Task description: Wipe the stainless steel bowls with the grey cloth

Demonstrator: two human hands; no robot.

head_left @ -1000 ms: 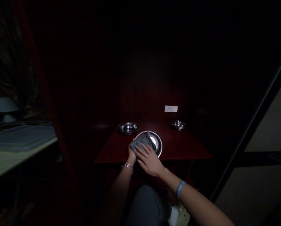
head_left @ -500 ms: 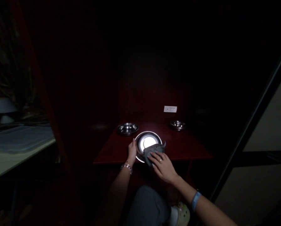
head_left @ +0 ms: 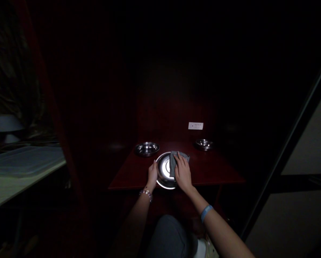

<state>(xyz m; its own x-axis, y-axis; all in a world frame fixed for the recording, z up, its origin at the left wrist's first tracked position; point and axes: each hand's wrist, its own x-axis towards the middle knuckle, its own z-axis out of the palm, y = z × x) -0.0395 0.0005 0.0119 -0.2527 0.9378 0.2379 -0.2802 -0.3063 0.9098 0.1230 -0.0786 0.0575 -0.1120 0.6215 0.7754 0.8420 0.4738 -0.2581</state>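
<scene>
A shiny steel plate (head_left: pixel 164 172) lies at the front edge of a dark red table (head_left: pixel 203 172). My left hand (head_left: pixel 152 175) grips the plate's left rim, fingers curled on it. My right hand (head_left: pixel 182 172) lies flat on a grey cloth (head_left: pixel 173 161) and presses it onto the right half of the plate. The cloth reaches up to the plate's far rim.
A steel dish (head_left: pixel 147 148) sits at the table's back left and a smaller steel bowl (head_left: pixel 204 144) at the back right. A white socket plate (head_left: pixel 195 125) is on the dark back wall. A pale counter (head_left: pixel 12 172) lies to the left. My knee (head_left: pixel 171 236) is below.
My right hand has carried the cloth from the plate's left side round the near rim to its right and far side. The left hand has stayed on the left rim.
</scene>
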